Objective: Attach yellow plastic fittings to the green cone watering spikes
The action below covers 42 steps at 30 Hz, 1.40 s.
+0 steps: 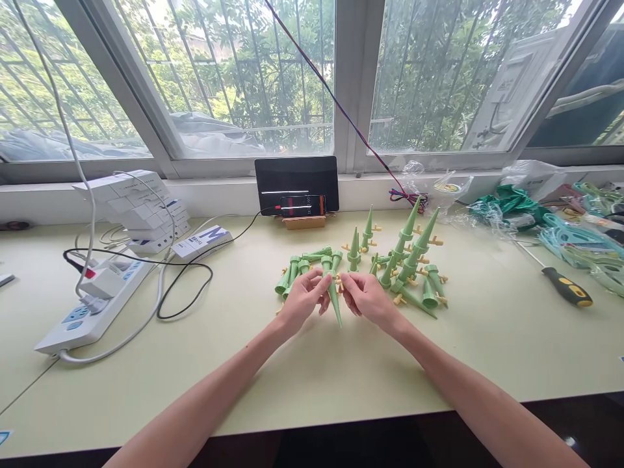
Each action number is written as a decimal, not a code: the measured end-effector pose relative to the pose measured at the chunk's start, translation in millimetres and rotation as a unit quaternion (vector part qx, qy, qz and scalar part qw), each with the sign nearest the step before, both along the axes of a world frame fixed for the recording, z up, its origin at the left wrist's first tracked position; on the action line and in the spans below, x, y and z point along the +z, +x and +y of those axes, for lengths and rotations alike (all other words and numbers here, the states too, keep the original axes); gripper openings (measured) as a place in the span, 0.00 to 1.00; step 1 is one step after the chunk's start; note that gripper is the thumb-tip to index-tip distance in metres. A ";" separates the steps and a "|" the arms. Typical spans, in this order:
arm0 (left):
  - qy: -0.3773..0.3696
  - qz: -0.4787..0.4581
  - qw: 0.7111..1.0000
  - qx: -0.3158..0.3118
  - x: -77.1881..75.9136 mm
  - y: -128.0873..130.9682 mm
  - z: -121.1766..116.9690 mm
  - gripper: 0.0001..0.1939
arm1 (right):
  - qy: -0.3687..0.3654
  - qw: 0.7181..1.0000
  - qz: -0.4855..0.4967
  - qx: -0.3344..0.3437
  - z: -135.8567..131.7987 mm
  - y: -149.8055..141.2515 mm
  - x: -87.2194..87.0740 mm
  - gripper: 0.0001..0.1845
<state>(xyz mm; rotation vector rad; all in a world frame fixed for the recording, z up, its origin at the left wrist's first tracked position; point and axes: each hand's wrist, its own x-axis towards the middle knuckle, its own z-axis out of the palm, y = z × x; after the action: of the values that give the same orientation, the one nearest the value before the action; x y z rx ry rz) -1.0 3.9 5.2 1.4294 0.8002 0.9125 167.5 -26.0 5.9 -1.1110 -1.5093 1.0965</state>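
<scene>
In the head view, a green plant watering spike (pixel 335 302) points down and toward me between my hands. My left hand (pixel 308 289) pinches its upper part from the left. The fingers of my right hand (pixel 364 292) are closed on the small yellow valve (pixel 340 281) at the spike's right side; the fingertips partly cover it. Behind my left hand lies a cluster of green spikes (pixel 294 265). Beyond my right hand, several spikes with yellow valves stand point up, such as a tall spike (pixel 422 247), and others lie on their sides.
A power strip (pixel 92 312) with cables and stacked white boxes (pixel 146 208) occupy the left. A phone (pixel 303 206) leans against a dark tablet (pixel 296 175) at the back. On the right are a screwdriver (pixel 568 286) and plastic-wrapped items (pixel 511 205) on the table (pixel 380 383).
</scene>
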 end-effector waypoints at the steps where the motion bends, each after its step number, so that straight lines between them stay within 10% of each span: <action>1: 0.001 0.000 1.000 0.000 0.3 -0.1 -0.1 0.16 | 0.007 1.000 -0.006 -0.005 0.3 0.4 -0.4 0.25; 42: 0.035 -0.021 0.999 0.035 -9.5 4.0 -5.1 0.16 | 0.021 1.000 -0.014 -0.010 -0.3 -0.2 -8.2 0.22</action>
<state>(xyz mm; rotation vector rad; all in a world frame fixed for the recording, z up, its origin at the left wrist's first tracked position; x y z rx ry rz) 3.1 -1.2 -4.3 1.4447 0.7988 1.0297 167.4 -26.3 -2.3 -1.1141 -1.5320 1.0342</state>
